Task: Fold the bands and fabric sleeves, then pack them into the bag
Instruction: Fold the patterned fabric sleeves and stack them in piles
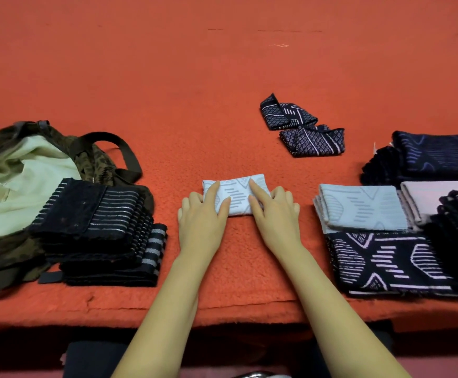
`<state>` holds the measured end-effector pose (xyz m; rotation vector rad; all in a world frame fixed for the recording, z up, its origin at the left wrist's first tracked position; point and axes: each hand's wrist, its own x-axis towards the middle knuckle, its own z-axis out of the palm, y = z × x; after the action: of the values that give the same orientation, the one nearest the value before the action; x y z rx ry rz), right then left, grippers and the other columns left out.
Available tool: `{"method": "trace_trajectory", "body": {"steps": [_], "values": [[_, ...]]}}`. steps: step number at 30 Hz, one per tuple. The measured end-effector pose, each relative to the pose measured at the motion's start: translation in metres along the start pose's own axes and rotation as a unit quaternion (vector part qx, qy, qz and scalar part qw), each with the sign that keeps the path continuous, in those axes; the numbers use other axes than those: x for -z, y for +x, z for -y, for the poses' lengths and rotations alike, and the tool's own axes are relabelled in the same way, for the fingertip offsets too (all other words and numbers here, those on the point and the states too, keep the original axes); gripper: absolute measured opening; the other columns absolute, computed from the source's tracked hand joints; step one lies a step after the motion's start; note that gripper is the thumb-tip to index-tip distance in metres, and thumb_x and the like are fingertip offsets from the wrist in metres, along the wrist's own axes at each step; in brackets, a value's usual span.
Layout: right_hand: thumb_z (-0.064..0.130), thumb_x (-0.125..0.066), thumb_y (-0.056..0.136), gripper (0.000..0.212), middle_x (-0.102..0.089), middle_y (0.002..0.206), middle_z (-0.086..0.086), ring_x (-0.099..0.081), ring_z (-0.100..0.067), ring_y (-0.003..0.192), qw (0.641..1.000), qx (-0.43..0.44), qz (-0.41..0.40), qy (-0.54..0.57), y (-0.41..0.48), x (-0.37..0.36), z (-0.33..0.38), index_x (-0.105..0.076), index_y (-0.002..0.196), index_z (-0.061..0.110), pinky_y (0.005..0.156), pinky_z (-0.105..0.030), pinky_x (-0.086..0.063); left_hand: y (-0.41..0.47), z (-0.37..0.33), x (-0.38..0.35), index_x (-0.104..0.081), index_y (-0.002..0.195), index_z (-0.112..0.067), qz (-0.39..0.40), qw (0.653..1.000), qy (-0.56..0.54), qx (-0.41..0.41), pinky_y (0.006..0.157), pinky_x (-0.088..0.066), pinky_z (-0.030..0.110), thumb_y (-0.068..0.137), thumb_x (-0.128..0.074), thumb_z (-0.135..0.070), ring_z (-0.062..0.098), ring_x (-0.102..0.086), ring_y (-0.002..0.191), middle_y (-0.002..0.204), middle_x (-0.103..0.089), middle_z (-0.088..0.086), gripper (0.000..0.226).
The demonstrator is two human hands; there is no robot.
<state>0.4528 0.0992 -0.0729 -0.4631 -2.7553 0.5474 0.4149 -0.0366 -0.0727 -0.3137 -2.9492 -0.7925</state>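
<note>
Pale blue sleeve (236, 196), folded into a short block, lies at the middle of the orange cloth (168, 91), right in front of you. Your left hand (203, 211) rests on its left end, fingers laid nearly straight over the fabric, thumb on the near edge. Your right hand (274, 208) presses the right end, forefinger stretched toward the fold's centre, the other fingers loosely bent at the edge; neither hand grips. The hands sit apart, with the patterned middle of the sleeve showing between them. Camouflage bag (18, 170) lies to your left, mouth gaping, pale lining exposed, dark strap looped behind. A stack of dark striped bands (94, 214) rests against the bag's front. To your right: another pale blue piece (364, 207), a pink one (429, 195) just beside it, a dark patterned sleeve (386, 260) nearer you, and a navy piece (437, 154) farther back. Two dark folded pieces (301, 126) lie beyond, well apart from your hands.
</note>
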Motion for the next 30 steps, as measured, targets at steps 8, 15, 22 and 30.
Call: {"method": "trace_trajectory", "body": {"steps": [8,15,22,30], "values": [[0.015,-0.052,0.086,0.039,-0.050,0.100,-0.014,-0.044,-0.030,0.092,0.977,0.082,-0.155,0.121,-0.016,0.043,0.013,-0.059,0.124,0.016,0.083,-0.040,-0.040,-0.003,-0.029,0.024,-0.043,0.141,-0.019,-0.005,0.988,-0.148,-0.050,0.100,-0.023,0.029,0.095,-0.051,-0.031,0.032,-0.041,0.116,0.118,-0.048,0.016,0.048],[0.006,-0.052,0.093,0.039,-0.037,0.107,-0.006,-0.040,-0.005,0.083,0.951,0.009,-0.252,0.176,-0.041,0.104,-0.043,-0.051,0.131,0.011,0.074,-0.023,-0.034,-0.014,-0.105,0.030,-0.045,0.139,-0.014,0.042,0.949,-0.250,-0.186,0.088,-0.029,0.019,0.099,-0.043,-0.017,0.024,-0.049,0.108,0.106,-0.053,0.012,0.040],[0.009,-0.053,0.093,0.043,-0.033,0.122,-0.014,-0.053,-0.032,0.090,0.954,-0.114,-0.222,0.168,-0.057,0.110,-0.085,-0.045,0.135,0.008,0.080,-0.019,-0.033,-0.030,-0.142,-0.010,-0.044,0.140,-0.010,0.128,0.935,-0.269,-0.194,0.078,-0.026,0.012,0.097,-0.050,-0.018,0.012,-0.044,0.090,0.100,-0.049,0.007,0.044],[0.007,-0.056,0.088,0.030,-0.037,0.131,-0.020,-0.055,-0.042,0.098,0.966,-0.104,-0.236,0.020,-0.054,0.118,-0.077,-0.058,0.119,0.006,0.069,-0.042,-0.048,-0.027,-0.143,-0.017,-0.048,0.137,-0.011,0.118,0.929,-0.293,-0.194,0.079,-0.031,0.016,0.094,-0.055,-0.018,0.013,-0.048,0.089,0.096,-0.051,0.005,0.044]]}}
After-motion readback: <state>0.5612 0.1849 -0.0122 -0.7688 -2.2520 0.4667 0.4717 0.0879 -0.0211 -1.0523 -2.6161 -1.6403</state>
